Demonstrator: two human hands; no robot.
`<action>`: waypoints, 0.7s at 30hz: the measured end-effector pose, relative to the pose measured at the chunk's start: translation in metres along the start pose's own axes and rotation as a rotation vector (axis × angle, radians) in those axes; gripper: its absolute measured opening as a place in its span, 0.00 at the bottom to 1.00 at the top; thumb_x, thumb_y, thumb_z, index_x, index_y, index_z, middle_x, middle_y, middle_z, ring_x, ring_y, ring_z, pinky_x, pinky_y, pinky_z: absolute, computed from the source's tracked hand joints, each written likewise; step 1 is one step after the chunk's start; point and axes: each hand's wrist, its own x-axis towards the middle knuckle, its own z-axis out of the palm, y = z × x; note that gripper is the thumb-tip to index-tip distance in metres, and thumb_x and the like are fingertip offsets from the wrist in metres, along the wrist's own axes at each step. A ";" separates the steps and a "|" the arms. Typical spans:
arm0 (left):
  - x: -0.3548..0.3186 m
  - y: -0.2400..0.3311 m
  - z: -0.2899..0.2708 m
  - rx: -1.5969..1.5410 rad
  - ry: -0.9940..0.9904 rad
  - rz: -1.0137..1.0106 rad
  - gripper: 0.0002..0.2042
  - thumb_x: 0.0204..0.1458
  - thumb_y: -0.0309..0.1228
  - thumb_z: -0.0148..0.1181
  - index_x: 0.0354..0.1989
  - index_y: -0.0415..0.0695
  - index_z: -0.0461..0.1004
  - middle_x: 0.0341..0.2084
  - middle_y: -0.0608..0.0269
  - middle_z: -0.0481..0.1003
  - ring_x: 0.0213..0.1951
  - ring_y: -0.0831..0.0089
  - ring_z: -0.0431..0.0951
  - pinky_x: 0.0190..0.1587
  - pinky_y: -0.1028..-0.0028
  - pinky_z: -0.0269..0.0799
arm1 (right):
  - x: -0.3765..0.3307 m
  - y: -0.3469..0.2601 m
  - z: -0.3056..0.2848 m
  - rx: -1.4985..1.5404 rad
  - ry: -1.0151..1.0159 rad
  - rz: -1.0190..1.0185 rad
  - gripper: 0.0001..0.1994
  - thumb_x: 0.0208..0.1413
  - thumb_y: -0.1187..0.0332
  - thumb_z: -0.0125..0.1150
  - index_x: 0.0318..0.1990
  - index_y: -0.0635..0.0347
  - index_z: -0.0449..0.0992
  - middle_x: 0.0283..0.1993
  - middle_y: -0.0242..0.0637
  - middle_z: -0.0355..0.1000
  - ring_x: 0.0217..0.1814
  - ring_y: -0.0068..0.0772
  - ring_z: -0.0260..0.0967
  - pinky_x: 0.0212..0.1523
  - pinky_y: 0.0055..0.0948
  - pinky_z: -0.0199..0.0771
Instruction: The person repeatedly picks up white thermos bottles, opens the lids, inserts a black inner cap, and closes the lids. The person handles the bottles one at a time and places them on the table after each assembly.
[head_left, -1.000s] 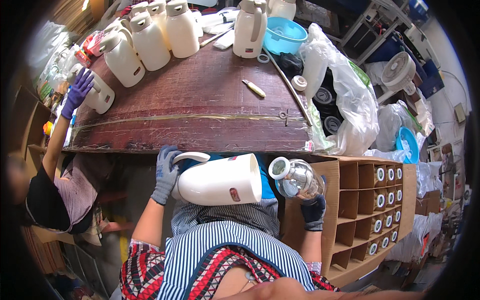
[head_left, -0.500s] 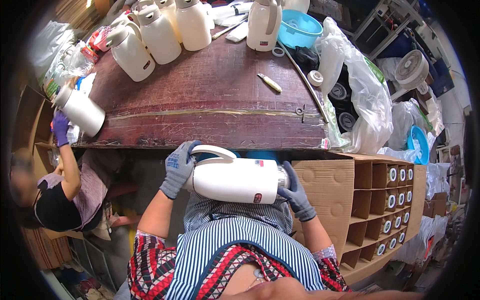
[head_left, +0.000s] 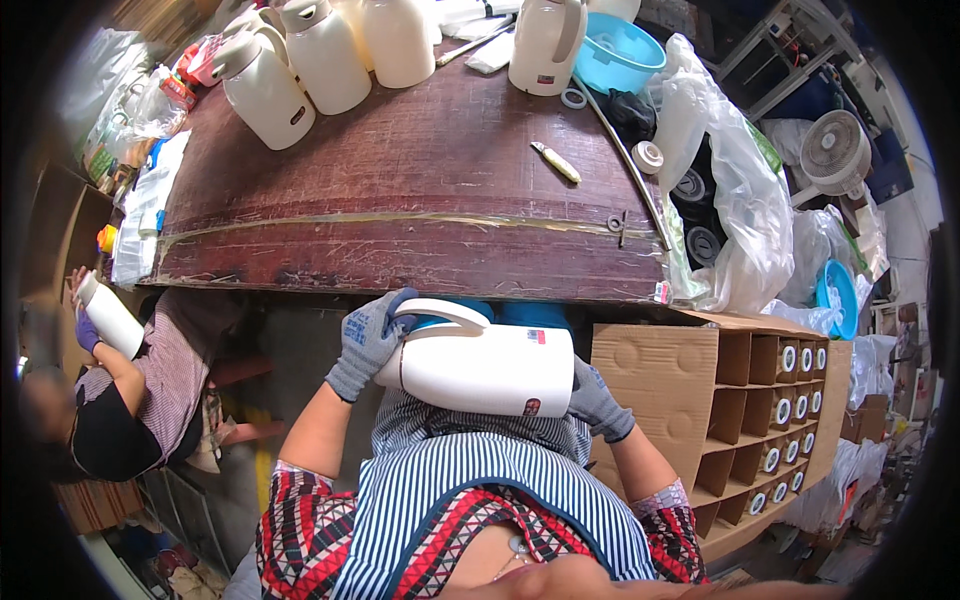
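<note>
A white thermos jug with a curved handle lies sideways over my lap, below the table's near edge. My left hand, in a grey glove, grips its top end by the handle. At the jug's base end, my gloved right hand presses against the bottom. I wear a striped apron.
The dark wooden table carries several white jugs at its far edge, a blue bowl and a small knife. A cardboard box with dividers stands at my right. A person at the left holds a white jug.
A second ago my right hand held a glass liner beside the jug's open base. Now the liner is out of sight and that hand is pressed on the jug's base. The person at left lowered a jug.
</note>
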 end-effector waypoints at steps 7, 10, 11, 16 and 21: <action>0.003 0.007 0.003 -0.099 0.018 -0.022 0.19 0.58 0.42 0.64 0.55 0.49 0.79 0.45 0.55 0.83 0.45 0.55 0.84 0.48 0.64 0.79 | 0.002 0.010 -0.021 -0.158 -0.113 0.082 0.37 0.54 0.59 0.75 0.69 0.61 0.67 0.59 0.47 0.77 0.65 0.42 0.74 0.64 0.40 0.72; 0.003 0.010 0.004 -0.119 0.014 -0.039 0.19 0.57 0.41 0.64 0.55 0.48 0.79 0.45 0.55 0.83 0.45 0.55 0.84 0.48 0.64 0.79 | 0.006 0.011 -0.024 -0.377 -0.164 0.094 0.33 0.58 0.53 0.69 0.66 0.61 0.70 0.55 0.52 0.79 0.59 0.50 0.78 0.59 0.43 0.76; 0.004 0.011 0.005 -0.094 0.006 -0.027 0.19 0.57 0.41 0.65 0.55 0.48 0.79 0.45 0.55 0.83 0.45 0.56 0.84 0.48 0.64 0.79 | 0.006 0.012 -0.024 -0.440 -0.193 0.105 0.32 0.58 0.53 0.69 0.65 0.61 0.70 0.55 0.52 0.79 0.59 0.50 0.78 0.58 0.43 0.76; 0.001 0.013 0.004 -0.062 0.002 0.027 0.19 0.56 0.40 0.63 0.54 0.48 0.79 0.44 0.55 0.83 0.45 0.55 0.84 0.48 0.63 0.79 | -0.004 0.018 -0.017 -0.354 -0.154 0.036 0.31 0.57 0.54 0.70 0.64 0.61 0.72 0.57 0.52 0.78 0.61 0.49 0.77 0.59 0.42 0.75; -0.010 0.007 0.009 -0.135 0.018 -0.043 0.18 0.52 0.35 0.62 0.51 0.45 0.81 0.43 0.51 0.82 0.45 0.52 0.83 0.49 0.62 0.79 | -0.013 0.007 -0.008 -0.260 -0.028 0.177 0.33 0.53 0.53 0.75 0.62 0.61 0.74 0.55 0.49 0.79 0.58 0.45 0.78 0.57 0.39 0.76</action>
